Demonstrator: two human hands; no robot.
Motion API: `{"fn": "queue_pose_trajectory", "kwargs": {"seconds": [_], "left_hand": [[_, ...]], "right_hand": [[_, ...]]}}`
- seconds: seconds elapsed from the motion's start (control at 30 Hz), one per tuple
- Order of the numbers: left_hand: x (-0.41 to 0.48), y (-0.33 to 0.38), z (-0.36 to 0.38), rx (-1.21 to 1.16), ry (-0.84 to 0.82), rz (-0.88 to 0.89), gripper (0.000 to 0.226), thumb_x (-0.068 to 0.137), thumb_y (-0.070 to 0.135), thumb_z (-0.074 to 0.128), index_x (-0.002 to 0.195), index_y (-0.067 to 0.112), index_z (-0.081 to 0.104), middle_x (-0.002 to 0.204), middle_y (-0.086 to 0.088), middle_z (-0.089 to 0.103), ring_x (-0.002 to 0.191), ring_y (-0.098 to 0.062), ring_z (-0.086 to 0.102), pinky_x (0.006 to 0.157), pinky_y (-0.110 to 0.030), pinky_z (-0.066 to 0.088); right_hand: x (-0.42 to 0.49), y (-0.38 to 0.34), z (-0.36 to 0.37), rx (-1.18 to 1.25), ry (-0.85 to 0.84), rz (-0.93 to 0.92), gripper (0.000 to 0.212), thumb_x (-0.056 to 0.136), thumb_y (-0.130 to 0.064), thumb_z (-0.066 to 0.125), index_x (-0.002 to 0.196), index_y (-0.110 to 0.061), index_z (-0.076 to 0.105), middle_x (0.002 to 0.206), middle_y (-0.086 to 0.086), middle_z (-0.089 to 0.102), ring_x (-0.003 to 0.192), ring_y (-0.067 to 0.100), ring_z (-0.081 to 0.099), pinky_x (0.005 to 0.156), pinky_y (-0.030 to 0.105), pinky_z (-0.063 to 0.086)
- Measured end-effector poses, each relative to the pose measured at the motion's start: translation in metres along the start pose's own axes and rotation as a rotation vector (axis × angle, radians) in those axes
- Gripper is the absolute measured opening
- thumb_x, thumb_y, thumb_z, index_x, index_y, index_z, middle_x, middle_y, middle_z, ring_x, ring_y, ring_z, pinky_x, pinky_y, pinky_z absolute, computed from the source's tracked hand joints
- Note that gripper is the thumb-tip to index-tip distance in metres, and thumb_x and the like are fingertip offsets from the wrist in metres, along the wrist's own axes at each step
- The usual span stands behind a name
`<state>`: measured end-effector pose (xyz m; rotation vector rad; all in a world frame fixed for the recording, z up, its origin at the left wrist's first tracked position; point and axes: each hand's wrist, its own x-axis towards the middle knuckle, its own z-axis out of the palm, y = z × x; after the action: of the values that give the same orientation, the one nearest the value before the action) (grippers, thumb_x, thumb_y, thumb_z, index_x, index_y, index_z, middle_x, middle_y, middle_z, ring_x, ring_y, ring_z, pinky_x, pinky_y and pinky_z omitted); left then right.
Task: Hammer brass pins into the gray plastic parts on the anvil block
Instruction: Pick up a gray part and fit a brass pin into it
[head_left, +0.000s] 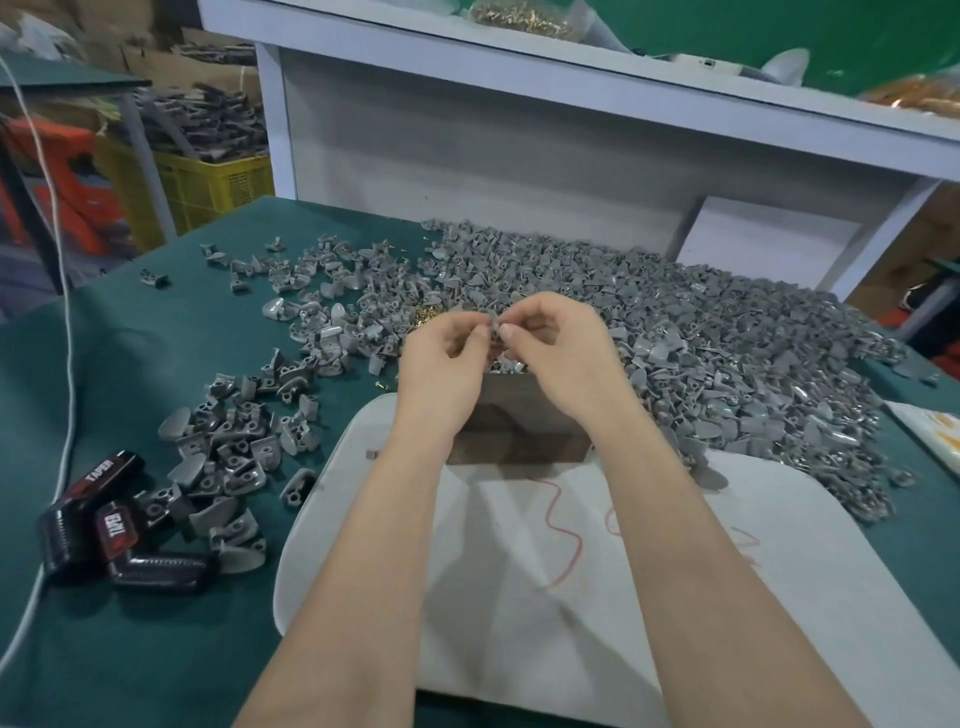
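A small gray part (493, 326) is pinched between the curled fingers of the left hand (441, 358) and the right hand (561, 348), which are held together just above the far edge of the anvil block (519, 415); whether a pin is also held cannot be told. The block is set at the far edge of a white pad (519, 561) near the front middle of the green bench (156, 322), with a little pile of brass pins (427, 316) just beyond the left hand. A heap of gray parts (727, 374) is spread toward the bench's far and right edges, and black and red objects lettered TAPER (104, 525) are laid near its left edge.
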<state>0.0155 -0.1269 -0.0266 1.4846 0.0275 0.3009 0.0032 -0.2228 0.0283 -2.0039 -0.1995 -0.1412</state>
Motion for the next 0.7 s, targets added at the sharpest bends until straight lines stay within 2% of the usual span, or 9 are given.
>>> {"fn": "queue_pose_trajectory", "kwargs": {"seconds": [0.07, 0.13, 0.17, 0.23, 0.33, 0.43, 0.5, 0.6, 0.7], "left_hand": [[-0.001, 0.002, -0.001, -0.025, -0.033, 0.004, 0.016, 0.094, 0.011, 0.056, 0.087, 0.017, 0.069, 0.077, 0.005, 0.069, 0.072, 0.0, 0.065, 0.077, -0.017, 0.053], [0.0, 0.003, -0.003, -0.096, -0.022, -0.028, 0.012, 0.092, 0.011, 0.06, 0.088, 0.017, 0.069, 0.083, -0.001, 0.071, 0.08, -0.008, 0.066, 0.083, -0.022, 0.052], [0.001, 0.003, -0.005, -0.144, 0.021, -0.051, 0.012, 0.091, 0.009, 0.06, 0.088, 0.017, 0.068, 0.087, -0.004, 0.07, 0.085, -0.013, 0.065, 0.086, -0.026, 0.052], [0.004, 0.003, -0.008, -0.181, 0.172, -0.082, 0.016, 0.09, 0.006, 0.06, 0.086, 0.019, 0.067, 0.089, -0.002, 0.068, 0.089, -0.016, 0.062, 0.09, -0.029, 0.05], [0.006, 0.002, -0.013, -0.192, 0.349, -0.062, 0.016, 0.091, 0.007, 0.058, 0.089, 0.02, 0.067, 0.087, 0.005, 0.066, 0.084, -0.01, 0.06, 0.084, -0.021, 0.049], [0.007, 0.001, -0.016, -0.237, 0.43, -0.036, 0.019, 0.093, 0.007, 0.055, 0.092, 0.022, 0.067, 0.093, 0.004, 0.066, 0.079, -0.006, 0.058, 0.075, -0.014, 0.048], [0.007, 0.002, -0.016, -0.274, 0.442, -0.032, 0.022, 0.093, 0.006, 0.055, 0.089, 0.024, 0.066, 0.102, -0.001, 0.068, 0.086, -0.008, 0.061, 0.076, -0.014, 0.049], [0.006, 0.002, -0.014, -0.295, 0.443, -0.056, 0.026, 0.092, 0.006, 0.056, 0.088, 0.03, 0.062, 0.114, -0.006, 0.065, 0.107, -0.017, 0.061, 0.096, -0.03, 0.049], [0.007, 0.002, -0.014, -0.294, 0.485, -0.072, 0.026, 0.091, 0.006, 0.058, 0.088, 0.031, 0.06, 0.11, 0.0, 0.064, 0.106, -0.014, 0.06, 0.098, -0.034, 0.048]], "right_hand": [[0.007, 0.005, 0.004, 0.077, 0.008, 0.039, 0.015, 0.094, 0.003, 0.049, 0.104, 0.006, 0.059, 0.093, 0.013, 0.061, 0.067, 0.008, 0.054, 0.068, 0.012, 0.047], [0.014, 0.011, 0.009, 0.155, 0.012, 0.058, 0.012, 0.094, 0.003, 0.049, 0.092, -0.003, 0.059, 0.088, 0.009, 0.062, 0.076, 0.019, 0.059, 0.08, 0.029, 0.051], [0.02, 0.016, 0.011, 0.198, 0.018, 0.063, 0.016, 0.094, 0.002, 0.048, 0.086, -0.008, 0.058, 0.083, 0.008, 0.062, 0.079, 0.022, 0.06, 0.083, 0.035, 0.052], [0.033, 0.027, 0.016, 0.193, 0.035, 0.069, 0.02, 0.093, 0.0, 0.051, 0.081, -0.015, 0.057, 0.081, 0.006, 0.065, 0.079, 0.022, 0.062, 0.08, 0.035, 0.053], [0.055, 0.042, 0.035, -0.377, -0.012, 0.081, 0.009, 0.089, -0.016, 0.061, 0.095, -0.014, 0.067, 0.1, 0.005, 0.069, 0.09, 0.02, 0.063, 0.085, 0.031, 0.05], [0.073, 0.043, 0.061, -0.777, -0.182, 0.213, 0.035, 0.087, -0.028, 0.059, 0.118, -0.01, 0.061, 0.119, 0.01, 0.063, 0.101, 0.027, 0.06, 0.088, 0.036, 0.048], [0.082, 0.038, 0.074, -0.904, -0.27, 0.255, 0.045, 0.089, -0.031, 0.054, 0.129, -0.011, 0.052, 0.132, 0.012, 0.054, 0.107, 0.03, 0.056, 0.094, 0.042, 0.045], [0.094, 0.036, 0.087, -0.923, -0.356, 0.263, 0.041, 0.091, -0.032, 0.05, 0.126, -0.013, 0.055, 0.128, 0.009, 0.056, 0.109, 0.029, 0.057, 0.098, 0.046, 0.044], [0.104, 0.039, 0.098, -0.92, -0.444, 0.204, 0.035, 0.094, -0.028, 0.046, 0.125, -0.014, 0.057, 0.127, 0.009, 0.058, 0.111, 0.028, 0.057, 0.097, 0.044, 0.046]]}}
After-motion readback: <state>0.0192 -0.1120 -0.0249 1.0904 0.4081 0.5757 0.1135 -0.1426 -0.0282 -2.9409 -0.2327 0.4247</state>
